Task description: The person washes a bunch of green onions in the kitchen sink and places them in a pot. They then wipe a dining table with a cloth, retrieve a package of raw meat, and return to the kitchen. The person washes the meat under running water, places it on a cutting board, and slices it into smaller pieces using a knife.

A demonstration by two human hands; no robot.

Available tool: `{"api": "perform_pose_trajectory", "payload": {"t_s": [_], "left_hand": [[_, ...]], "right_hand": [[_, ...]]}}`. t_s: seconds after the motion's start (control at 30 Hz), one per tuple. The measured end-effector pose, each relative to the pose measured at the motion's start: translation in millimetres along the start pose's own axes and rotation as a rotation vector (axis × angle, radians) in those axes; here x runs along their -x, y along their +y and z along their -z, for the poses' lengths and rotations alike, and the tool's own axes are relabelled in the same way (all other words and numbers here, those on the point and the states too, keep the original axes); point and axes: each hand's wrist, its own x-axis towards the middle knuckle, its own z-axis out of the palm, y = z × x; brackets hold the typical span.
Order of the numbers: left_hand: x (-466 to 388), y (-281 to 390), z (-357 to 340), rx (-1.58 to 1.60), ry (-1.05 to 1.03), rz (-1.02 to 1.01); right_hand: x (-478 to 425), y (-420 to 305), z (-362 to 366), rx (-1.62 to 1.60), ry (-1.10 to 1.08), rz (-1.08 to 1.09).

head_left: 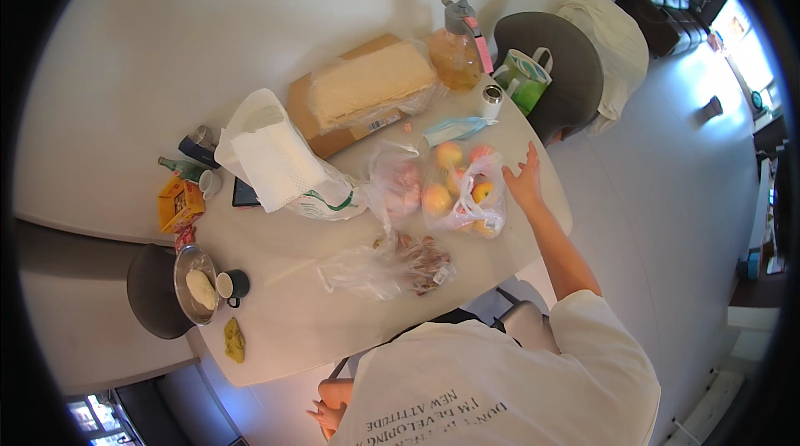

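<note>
My right hand (525,180) is over the right side of the table, just right of a thin plastic bag of apples (450,187). Its fingers are spread and hold nothing; I cannot tell whether it touches the bag. Low beside my body, off the table's front edge, my left hand (328,415) hangs with fingers apart and nothing in them. Left of the apples lies a plastic bag with pinkish contents (403,187). Nearer to me, a clear plastic bag (428,265) has brown items inside, partly hidden by its folds.
The pale table (281,333) also bears a steel bowl of dough (178,280), a mug (240,283), a yellow-green cloth (234,341), white paper towels (275,165), a cardboard box (303,99), a blue face mask (456,129), a bottle (492,105) and a pump sprayer (455,55). Chairs (562,59) stand around.
</note>
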Motion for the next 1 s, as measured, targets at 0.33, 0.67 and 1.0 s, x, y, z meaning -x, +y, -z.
{"api": "perform_pose_trajectory", "payload": {"t_s": [0.33,0.67,1.0], "left_hand": [[7,21,-19,0.037,-0.033,-0.086],[-23,86,-12,0.154,-0.175,-0.382],[16,66,-52,0.378,-0.086,-0.313]], "right_hand": [[2,1,-33,0.014,-0.082,0.079],[-5,-26,-29,0.007,-0.137,0.156],[-25,-110,-162,-0.052,-0.589,0.013]]}}
